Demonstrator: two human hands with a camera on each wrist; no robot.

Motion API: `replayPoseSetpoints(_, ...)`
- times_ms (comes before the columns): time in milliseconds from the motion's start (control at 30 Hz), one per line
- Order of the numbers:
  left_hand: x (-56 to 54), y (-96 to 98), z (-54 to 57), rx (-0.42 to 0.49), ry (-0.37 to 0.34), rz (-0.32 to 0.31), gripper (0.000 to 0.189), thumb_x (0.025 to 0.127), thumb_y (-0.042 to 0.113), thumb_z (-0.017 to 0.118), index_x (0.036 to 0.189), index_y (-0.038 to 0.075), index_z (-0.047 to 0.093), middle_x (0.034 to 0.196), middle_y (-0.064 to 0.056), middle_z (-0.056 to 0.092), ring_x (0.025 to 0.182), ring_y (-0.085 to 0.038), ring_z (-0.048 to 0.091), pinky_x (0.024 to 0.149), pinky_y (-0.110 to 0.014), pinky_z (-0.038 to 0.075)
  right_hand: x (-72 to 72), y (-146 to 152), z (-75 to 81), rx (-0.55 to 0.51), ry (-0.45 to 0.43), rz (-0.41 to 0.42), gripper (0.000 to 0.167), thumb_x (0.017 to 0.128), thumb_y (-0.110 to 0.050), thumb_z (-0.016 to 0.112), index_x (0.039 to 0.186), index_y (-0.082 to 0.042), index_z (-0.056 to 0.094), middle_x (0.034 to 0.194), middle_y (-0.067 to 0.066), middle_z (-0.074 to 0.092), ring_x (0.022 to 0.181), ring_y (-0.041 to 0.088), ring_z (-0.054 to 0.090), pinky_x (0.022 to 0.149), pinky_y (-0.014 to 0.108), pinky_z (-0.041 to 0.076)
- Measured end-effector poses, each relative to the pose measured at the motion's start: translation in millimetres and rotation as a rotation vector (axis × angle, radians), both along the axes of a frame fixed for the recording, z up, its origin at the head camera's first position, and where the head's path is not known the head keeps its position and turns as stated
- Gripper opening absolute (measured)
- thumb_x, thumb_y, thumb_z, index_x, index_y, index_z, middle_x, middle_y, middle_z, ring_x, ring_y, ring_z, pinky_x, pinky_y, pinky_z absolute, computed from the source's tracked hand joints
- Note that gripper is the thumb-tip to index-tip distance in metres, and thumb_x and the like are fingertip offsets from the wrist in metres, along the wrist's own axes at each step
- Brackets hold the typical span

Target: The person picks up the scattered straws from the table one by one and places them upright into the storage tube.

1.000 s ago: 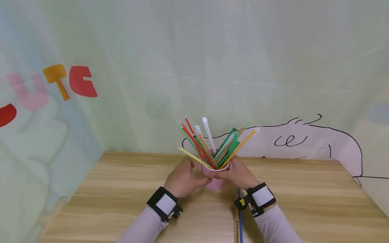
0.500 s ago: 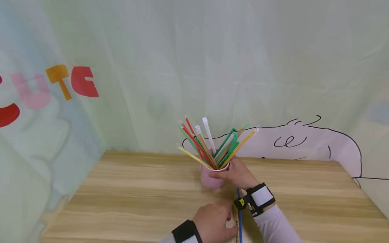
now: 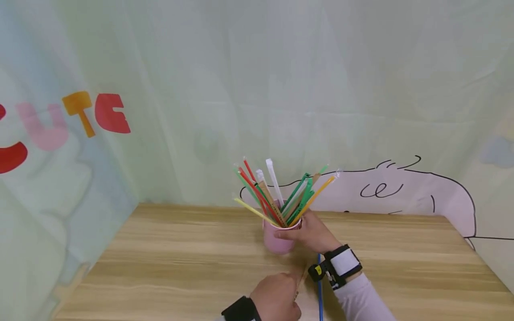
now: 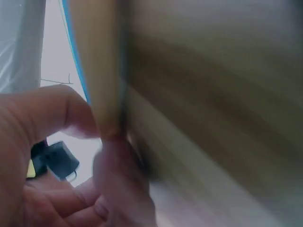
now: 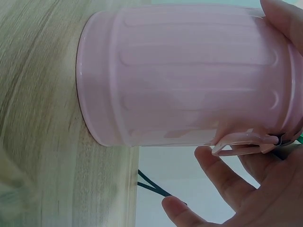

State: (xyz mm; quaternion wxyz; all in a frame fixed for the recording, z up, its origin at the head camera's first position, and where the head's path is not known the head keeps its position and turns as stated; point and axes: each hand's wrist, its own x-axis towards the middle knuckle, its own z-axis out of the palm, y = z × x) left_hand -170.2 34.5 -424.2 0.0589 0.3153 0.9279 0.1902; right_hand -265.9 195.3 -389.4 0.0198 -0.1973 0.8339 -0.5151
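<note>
A pink pail (image 3: pixel 277 243) with a side handle (image 5: pixel 244 143) stands upright on the wooden table, full of wrapped straws (image 3: pixel 273 205) in red, green, white, brown and yellow. My right hand (image 3: pixel 315 232) holds it at the rim, thumb on the near side and other fingers around the handle side. Nearer to me, my left hand (image 3: pixel 277 296) pinches a brown paper-wrapped straw (image 4: pixel 97 61) between thumb and forefinger. In the head view that straw slants up to the right. A blue straw (image 3: pixel 320 294) lies just right of it, partly under my right wrist.
The wooden table (image 3: pixel 180 267) reaches back to a printed cloth backdrop (image 3: pixel 257 89). Each wrist wears a black strap (image 3: pixel 343 263) with a small camera.
My left hand has left the pail's side, come down toward me and taken hold of the brown straw, which now tilts away from the blue one. The right hand stays on the pail.
</note>
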Motion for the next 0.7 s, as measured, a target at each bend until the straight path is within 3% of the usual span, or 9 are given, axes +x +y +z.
replayPoseSetpoints(200,1.8,-26.2,9.8,0.019,-0.081,0.046,0.029,0.071,0.014,0.08,0.089,0.011,0.058,0.065,0.007,0.05,0.055,-0.008,0.048,0.051,-0.025,0.042,0.0,0,0.8,-0.002,-0.003,0.009,0.063,0.084,-0.024,0.088,0.14,-0.019,0.059,0.141,0.002,0.065,0.133,0.023,0.055,0.112,0.048,0.04)
replayPoseSetpoints(433,13.4,-66.1,22.7,0.118,-0.06,0.029,0.028,0.069,0.014,0.079,0.084,0.018,0.056,0.062,0.013,0.048,0.052,-0.003,0.043,0.049,-0.022,0.037,-0.3,0,0.5,0.002,0.013,0.022,0.058,0.084,-0.024,0.087,0.136,-0.016,0.062,0.137,0.003,0.068,0.128,0.022,0.058,0.107,0.043,0.043)
replayPoseSetpoints(500,13.9,-76.3,31.9,0.153,-0.056,0.006,0.027,0.07,0.014,0.079,0.086,0.018,0.057,0.059,0.015,0.048,0.052,-0.001,0.043,0.048,-0.021,0.037,-0.3,0,0.7,-0.002,0.01,0.022,0.058,0.083,-0.023,0.088,0.136,-0.016,0.062,0.136,0.002,0.068,0.125,0.021,0.059,0.104,0.04,0.045)
replayPoseSetpoints(633,8.3,-95.4,60.2,0.268,-0.055,-0.009,0.025,0.076,0.011,0.075,0.093,0.018,0.059,0.062,0.02,0.055,0.056,0.005,0.048,0.052,-0.018,0.041,0.2,0,0.7,-0.009,0.002,0.022,0.065,0.084,-0.019,0.087,0.142,-0.015,0.059,0.14,0.004,0.066,0.127,0.021,0.059,0.105,0.041,0.046)
replayPoseSetpoints(700,3.2,-102.9,76.4,0.357,-0.058,0.019,0.023,0.08,0.01,0.074,0.095,0.018,0.059,0.067,0.019,0.061,0.059,0.005,0.054,0.055,-0.018,0.045,0.1,0,0.6,-0.011,-0.006,0.02,0.067,0.084,-0.019,0.087,0.143,-0.016,0.058,0.142,0.003,0.065,0.13,0.022,0.058,0.108,0.044,0.044)
